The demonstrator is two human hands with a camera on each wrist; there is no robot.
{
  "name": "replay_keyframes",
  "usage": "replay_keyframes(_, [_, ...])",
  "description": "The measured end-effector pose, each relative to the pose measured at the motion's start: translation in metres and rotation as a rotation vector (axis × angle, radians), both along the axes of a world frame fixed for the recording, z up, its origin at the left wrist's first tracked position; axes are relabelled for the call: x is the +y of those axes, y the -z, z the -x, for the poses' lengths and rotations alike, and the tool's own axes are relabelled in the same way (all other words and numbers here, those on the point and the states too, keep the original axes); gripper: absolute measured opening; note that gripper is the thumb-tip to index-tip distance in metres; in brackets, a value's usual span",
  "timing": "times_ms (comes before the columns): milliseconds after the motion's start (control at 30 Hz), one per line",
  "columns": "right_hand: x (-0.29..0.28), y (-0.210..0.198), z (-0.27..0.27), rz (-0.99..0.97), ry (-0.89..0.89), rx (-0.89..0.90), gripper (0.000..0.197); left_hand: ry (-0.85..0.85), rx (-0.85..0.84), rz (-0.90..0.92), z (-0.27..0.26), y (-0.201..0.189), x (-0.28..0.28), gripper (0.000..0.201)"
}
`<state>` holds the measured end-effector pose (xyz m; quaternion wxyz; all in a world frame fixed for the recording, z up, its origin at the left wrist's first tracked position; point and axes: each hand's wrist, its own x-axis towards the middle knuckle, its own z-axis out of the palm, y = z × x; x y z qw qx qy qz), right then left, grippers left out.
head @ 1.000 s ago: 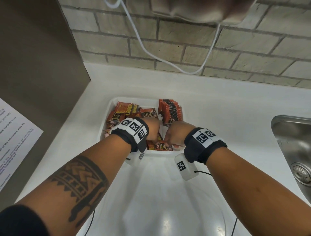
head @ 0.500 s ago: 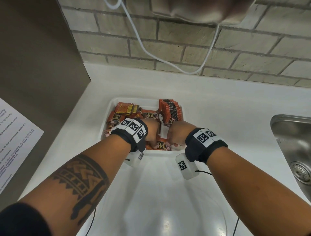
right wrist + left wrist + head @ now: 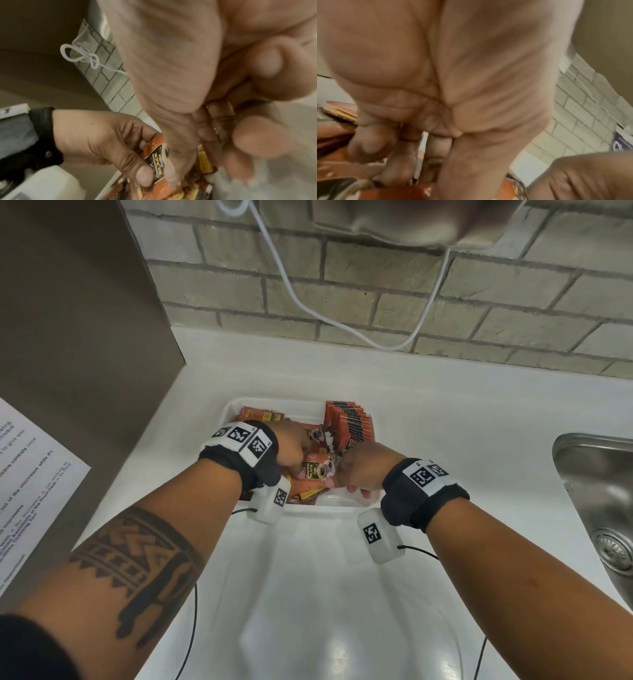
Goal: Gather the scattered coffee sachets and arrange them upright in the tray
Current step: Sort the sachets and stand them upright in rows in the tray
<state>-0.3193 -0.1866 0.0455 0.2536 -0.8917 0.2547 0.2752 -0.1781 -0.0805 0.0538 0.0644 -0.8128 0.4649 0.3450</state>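
A white tray (image 3: pixel 337 511) sits on the counter. A row of orange-and-black coffee sachets (image 3: pixel 352 426) stands upright in its back right corner, and loose sachets (image 3: pixel 257 416) lie flat in its left half. My left hand (image 3: pixel 294 453) and right hand (image 3: pixel 363 470) meet over the tray's near half, holding a small bunch of sachets (image 3: pixel 317 470) between them. In the right wrist view my left hand (image 3: pixel 106 142) pinches a black-labelled sachet (image 3: pixel 155 151) with thumb and fingers, and my right hand (image 3: pixel 223 121) pinches sachet edges. The left wrist view shows mostly my palm with curled fingers (image 3: pixel 402 155).
A steel sink (image 3: pixel 596 491) is set into the white counter (image 3: pixel 325 594) at the right. A printed paper sheet (image 3: pixel 34 474) hangs on a brown panel (image 3: pixel 68 320) at the left. A white cable (image 3: pixel 308 309) loops over the brick wall behind.
Both hands stayed over the tray's near half. The bunch between them turned, so a black-labelled sachet face now shows.
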Motion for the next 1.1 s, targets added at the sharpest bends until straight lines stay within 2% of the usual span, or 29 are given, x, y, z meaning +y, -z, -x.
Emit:
replay_keyframes(133, [0.009,-0.004,-0.005,-0.081,0.053,-0.199,0.032,-0.042,0.055,0.033,-0.012,0.001,0.006,0.044])
replay_keyframes(233, [0.014,0.003,-0.012,-0.053,0.064,-0.288,0.027,-0.076,0.116,0.065,-0.015,0.002,0.010,0.037])
replay_keyframes(433, [0.012,-0.002,-0.011,-0.074,0.073,-0.298,0.018,-0.071,0.096,0.025,-0.020,0.003,0.016,0.049])
replay_keyframes(567, [0.007,-0.015,-0.002,-0.070,0.035,-0.263,0.010,-0.062,0.057,0.059,-0.022,0.006,0.015,0.030])
replay_keyframes(633, [0.005,-0.017,0.003,-0.073,0.027,-0.253,0.016,-0.068,0.007,0.106,-0.022,0.008,0.011,0.022])
replay_keyframes(767, [0.004,-0.016,0.012,-0.095,0.014,-0.249,0.013,-0.124,-0.059,0.221,-0.018,0.012,-0.004,0.022])
replay_keyframes(867, [0.004,-0.011,0.014,-0.077,0.031,-0.253,0.016,-0.101,-0.140,0.249,-0.012,0.019,-0.023,0.026])
replay_keyframes(1000, [0.004,-0.001,0.012,-0.052,0.061,-0.225,0.036,-0.041,-0.271,0.146,-0.011,0.036,-0.040,0.033])
replay_keyframes(1100, [0.005,0.005,0.009,-0.064,0.074,-0.185,0.042,-0.001,-0.292,0.038,-0.016,0.042,-0.045,0.035])
